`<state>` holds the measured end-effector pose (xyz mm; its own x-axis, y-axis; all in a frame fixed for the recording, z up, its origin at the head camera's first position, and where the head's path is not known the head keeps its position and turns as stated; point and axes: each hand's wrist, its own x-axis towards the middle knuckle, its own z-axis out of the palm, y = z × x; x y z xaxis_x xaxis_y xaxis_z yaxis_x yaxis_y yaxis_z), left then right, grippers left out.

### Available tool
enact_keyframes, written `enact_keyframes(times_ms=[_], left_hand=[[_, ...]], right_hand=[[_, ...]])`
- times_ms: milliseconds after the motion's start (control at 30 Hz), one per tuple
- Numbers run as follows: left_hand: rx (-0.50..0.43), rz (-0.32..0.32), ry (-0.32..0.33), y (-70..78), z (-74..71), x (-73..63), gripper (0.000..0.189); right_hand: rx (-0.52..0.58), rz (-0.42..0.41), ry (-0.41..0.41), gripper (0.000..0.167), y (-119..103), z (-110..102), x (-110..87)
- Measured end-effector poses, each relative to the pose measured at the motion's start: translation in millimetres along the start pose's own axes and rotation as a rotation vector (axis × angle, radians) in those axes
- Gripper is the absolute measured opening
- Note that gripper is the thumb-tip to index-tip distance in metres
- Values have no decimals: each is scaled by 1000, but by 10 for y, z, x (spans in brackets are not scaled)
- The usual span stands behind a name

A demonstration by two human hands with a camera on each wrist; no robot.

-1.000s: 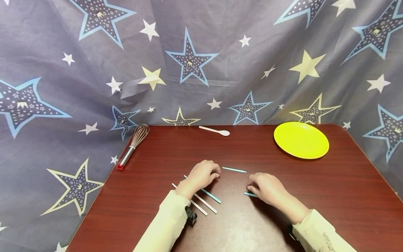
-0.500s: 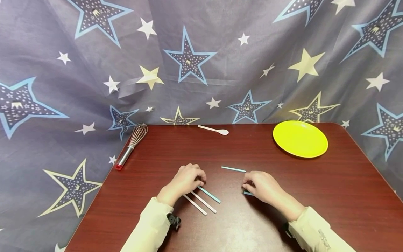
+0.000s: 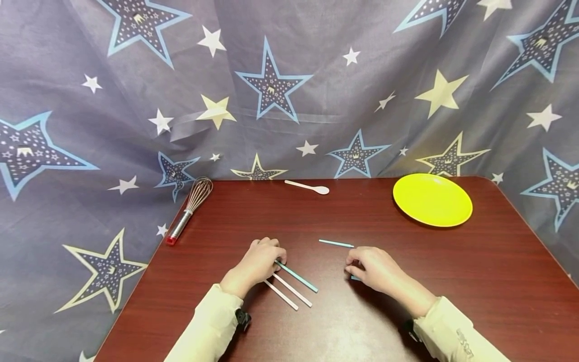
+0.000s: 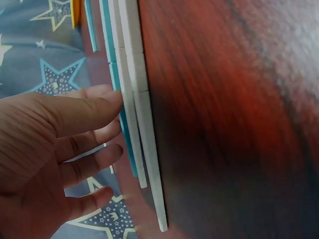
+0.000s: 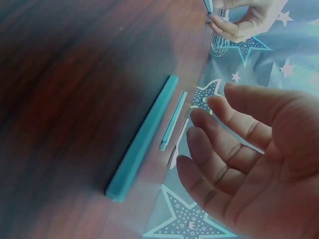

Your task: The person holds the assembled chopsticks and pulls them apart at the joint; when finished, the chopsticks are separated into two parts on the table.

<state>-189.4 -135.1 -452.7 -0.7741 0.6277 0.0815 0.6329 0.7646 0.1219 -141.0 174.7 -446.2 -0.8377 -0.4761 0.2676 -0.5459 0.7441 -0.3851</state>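
Observation:
In the head view my left hand is at the far end of a long blue chopstick. My thumb and fingertips close in on that chopstick in the left wrist view. Two white chopsticks lie beside it, with joint lines visible up close. My right hand hovers over a short blue chopstick half, its fingers loosely bent and apart from the piece. Another short blue half, with a small connector tip, lies farther back.
At the table's left edge lies a whisk with a red-ended handle. A white spoon rests near the back edge, and a yellow plate sits at the back right. A star-patterned curtain hangs behind the table.
My left hand has moved left and slightly toward me, ending at the blue chopstick's far end. My right hand has shifted slightly left over the short half. The chopsticks look unmoved.

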Motion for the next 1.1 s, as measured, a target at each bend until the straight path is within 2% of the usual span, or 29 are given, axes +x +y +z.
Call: enact_keyframes(times_ms=[300,567,700,867,1100], left_hand=[[80,39,19,49,25,17,28],[77,77,71,83,24,22,28],[40,101,109,119,-18,38,29],[-39,140,189,179,-45,63,24],[-128,132,266,324,-38,126,17]], right_hand=[[-8,-6,-1,15,5,-9,-4],[0,-8,4,14,8,-9,-20],[0,-7,10,14,7,-3,-19],[-5,-31,33,12,-3,20,-14],[28,-43,72,18,-39,20,1]])
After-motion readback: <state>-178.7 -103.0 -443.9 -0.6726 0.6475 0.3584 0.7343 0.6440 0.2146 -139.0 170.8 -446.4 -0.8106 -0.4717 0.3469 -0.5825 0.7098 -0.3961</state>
